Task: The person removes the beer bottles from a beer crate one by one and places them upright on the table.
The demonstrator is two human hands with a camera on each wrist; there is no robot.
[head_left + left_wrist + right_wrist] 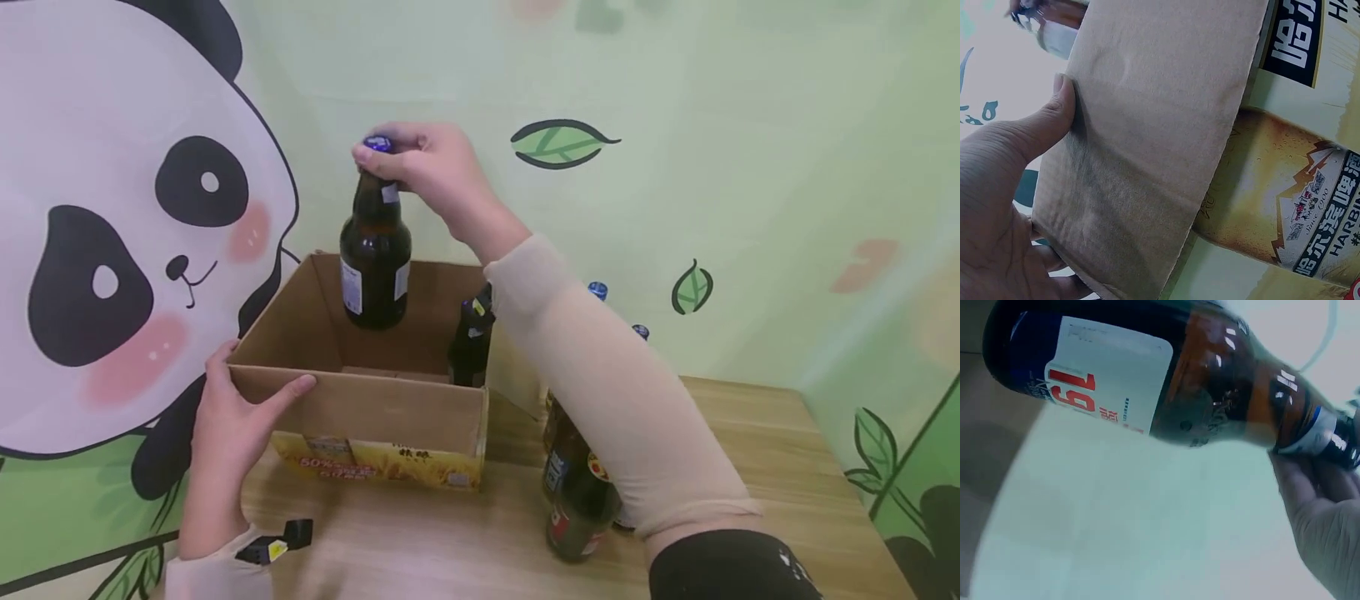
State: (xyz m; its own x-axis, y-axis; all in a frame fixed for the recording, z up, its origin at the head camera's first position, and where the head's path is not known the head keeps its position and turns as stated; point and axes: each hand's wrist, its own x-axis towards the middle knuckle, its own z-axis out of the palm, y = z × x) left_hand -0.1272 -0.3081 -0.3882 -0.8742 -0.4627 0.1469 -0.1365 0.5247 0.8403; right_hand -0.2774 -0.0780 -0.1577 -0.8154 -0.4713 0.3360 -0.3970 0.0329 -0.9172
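Observation:
My right hand (431, 162) pinches the capped neck of a brown glass beer bottle (375, 267), which hangs upright over the open cardboard box (360, 408). In the right wrist view the bottle (1116, 369) shows a white label with red "19" lettering. My left hand (232, 421) grips the box's near left corner, thumb along the front wall and fingers round the left side. The left wrist view shows the thumb of that left hand (1010, 162) on the plain cardboard (1147, 125). Inside the box at the right, another dark bottle (468, 354) stands, partly hidden.
Several beer bottles (577, 517) stand on the wooden table (405, 550) right of the box, partly hidden behind my right sleeve (622, 392). Behind the table is a green backdrop (420, 67) with a printed panda. The box's right flap (517, 367) hangs outward.

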